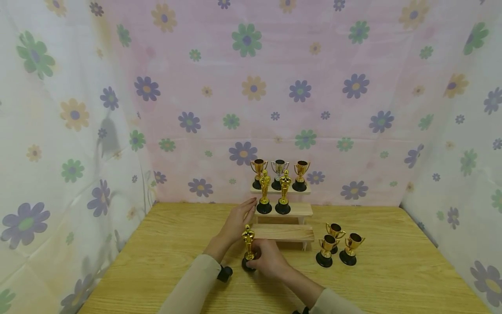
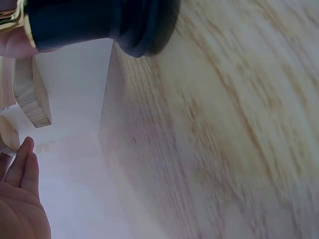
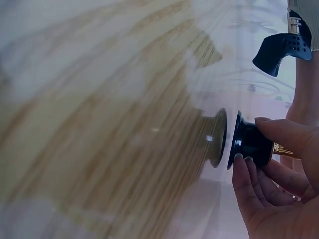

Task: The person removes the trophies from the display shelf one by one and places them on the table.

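My right hand (image 1: 270, 260) pinches a gold figure trophy (image 1: 249, 244) by its round black base, in front of the stand's left end. In the right wrist view, thumb and fingertips grip that black base (image 3: 249, 142), and a narrow gap separates it from its reflection in the glossy tabletop. My left hand (image 1: 236, 221) is held with fingers extended at the left side of the wooden stepped stand (image 1: 282, 233), fingertips right by the middle step. Two matching figure trophies (image 1: 265, 192) stand upright on that middle step. The left wrist view shows the straight left fingers (image 2: 31, 172) near the step edges.
Three small cup trophies (image 1: 300, 174) stand on the top step, two gold-coloured and one silver. Three gold cups (image 1: 352, 248) are grouped on the wooden table (image 1: 392, 261) to the right of the stand. A flowered cloth (image 1: 251, 65) encloses the back and sides.
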A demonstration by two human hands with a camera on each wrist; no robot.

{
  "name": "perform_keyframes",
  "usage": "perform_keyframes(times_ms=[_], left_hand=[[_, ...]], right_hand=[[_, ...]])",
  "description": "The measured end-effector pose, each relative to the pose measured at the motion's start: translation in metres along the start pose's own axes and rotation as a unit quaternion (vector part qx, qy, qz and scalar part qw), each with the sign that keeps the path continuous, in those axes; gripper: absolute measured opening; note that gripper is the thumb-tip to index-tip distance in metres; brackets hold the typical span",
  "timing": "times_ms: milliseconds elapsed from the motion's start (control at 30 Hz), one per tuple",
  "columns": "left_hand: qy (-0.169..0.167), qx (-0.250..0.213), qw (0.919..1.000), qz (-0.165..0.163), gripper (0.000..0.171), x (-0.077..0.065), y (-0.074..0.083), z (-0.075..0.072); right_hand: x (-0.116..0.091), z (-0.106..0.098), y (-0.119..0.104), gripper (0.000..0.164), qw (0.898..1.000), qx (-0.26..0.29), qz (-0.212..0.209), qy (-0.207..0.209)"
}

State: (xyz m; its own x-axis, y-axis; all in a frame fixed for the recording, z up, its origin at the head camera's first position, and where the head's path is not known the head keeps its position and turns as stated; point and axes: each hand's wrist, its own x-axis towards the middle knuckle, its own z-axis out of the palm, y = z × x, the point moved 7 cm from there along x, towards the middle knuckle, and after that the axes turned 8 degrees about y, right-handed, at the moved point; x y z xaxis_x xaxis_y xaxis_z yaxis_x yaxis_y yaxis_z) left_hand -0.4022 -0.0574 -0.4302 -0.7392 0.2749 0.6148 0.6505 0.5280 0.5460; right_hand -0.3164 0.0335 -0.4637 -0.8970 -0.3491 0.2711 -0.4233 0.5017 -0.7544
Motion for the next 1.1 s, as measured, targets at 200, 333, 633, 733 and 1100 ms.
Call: perform_keyframes(times_ms=[200, 333, 633, 733, 1100], left_hand=[[0.001, 0.001, 1.0, 0.001, 0.038, -0.0006, 0.0012, 0.0002], [0.006, 0.005, 0.9999, 0.01, 0.037, -0.001, 0.004, -0.0008], [0.003, 0.003, 0.9999, 0.014, 0.038, -0.0015, 0.0037, 0.0], [0.001, 0.006, 1.0, 0.007, 0.039, -0.0011, 0.0019, 0.0006], [-0.002, 0.002, 1.0, 0.003, 0.04, -0.0005, -0.0017, 0.0008]], right_hand=[[-0.0003, 0.0025, -0.0004, 0.017, 1.0, 0.006, 0.014, -0.008], [0.0003, 0.004, 0.0, 0.017, 1.0, -0.002, 0.017, -0.01], [0.0002, 0.0068, 0.0027, 0.019, 0.999, -0.008, 0.028, -0.017], [0.0001, 0.0071, 0.0031, 0.019, 0.999, -0.009, 0.031, -0.017], [0.0002, 0.0074, 0.0008, 0.02, 0.999, -0.006, 0.03, -0.019]])
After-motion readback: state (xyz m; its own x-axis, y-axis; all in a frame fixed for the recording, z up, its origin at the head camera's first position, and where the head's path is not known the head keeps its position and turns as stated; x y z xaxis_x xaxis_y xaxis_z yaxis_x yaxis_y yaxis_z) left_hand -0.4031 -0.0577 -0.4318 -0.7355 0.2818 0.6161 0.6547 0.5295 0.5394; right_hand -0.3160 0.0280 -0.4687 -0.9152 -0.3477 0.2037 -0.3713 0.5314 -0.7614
